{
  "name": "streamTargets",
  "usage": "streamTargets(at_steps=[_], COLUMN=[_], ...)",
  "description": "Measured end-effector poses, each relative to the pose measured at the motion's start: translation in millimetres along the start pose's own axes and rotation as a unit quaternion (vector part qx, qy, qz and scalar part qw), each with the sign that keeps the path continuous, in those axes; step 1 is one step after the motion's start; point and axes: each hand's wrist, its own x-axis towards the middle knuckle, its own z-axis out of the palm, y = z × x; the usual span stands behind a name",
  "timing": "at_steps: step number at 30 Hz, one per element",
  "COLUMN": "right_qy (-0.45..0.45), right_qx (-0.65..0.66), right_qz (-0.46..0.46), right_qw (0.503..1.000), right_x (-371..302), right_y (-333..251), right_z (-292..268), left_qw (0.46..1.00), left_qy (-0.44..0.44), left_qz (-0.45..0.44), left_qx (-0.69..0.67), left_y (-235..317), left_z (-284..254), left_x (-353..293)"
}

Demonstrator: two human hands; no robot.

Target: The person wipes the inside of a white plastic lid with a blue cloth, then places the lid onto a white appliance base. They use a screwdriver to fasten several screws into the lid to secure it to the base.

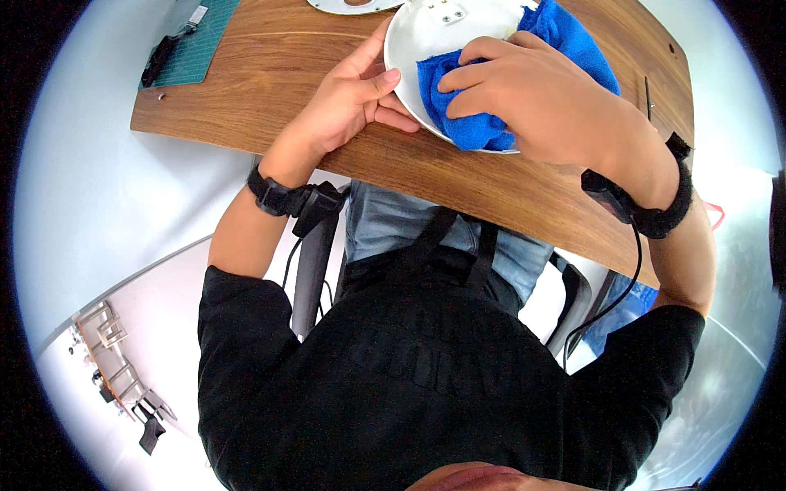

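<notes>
A round white shallow dish-shaped part (406,42) lies at the near edge of the wooden table, with a small white fitting with metal screws on its inner face. My left hand (354,98) grips its left rim, thumb on top and fingers under the edge. My right hand (544,94) is closed over a bunched blue cloth (470,131), pressing it against the inside of the part. The cloth covers much of the part's right side and spreads past the far side of my hand. My right thumb is mostly hidden.
The wooden table (270,86) holds a green cutting mat (214,37) at the far left, with a black object (164,59) on it. Another round white part (348,8) is cut off at the top. A thin dark rod (648,98) lies at right. Cables hang from both wrist straps.
</notes>
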Motion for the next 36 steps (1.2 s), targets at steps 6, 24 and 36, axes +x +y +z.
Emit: streamTargets(at_steps=[6, 24, 36], right_qy=[-0.001, 0.081, 0.181], right_qx=[-0.061, -0.057, -0.021], right_qz=[0.083, 0.046, 0.037], right_qw=[0.995, 0.994, 0.983], right_x=[28, -24, -26], right_y=[4, -10, 2], right_z=[9, -2, -48], left_qw=[1.000, 0.989, 0.633], left_qy=[-0.012, 0.084, -0.018], left_qz=[-0.011, 0.040, 0.334], left_qx=[0.011, 0.115, 0.698], left_y=[1, 3, 41], left_z=[-4, 3, 53], left_x=[3, 1, -20])
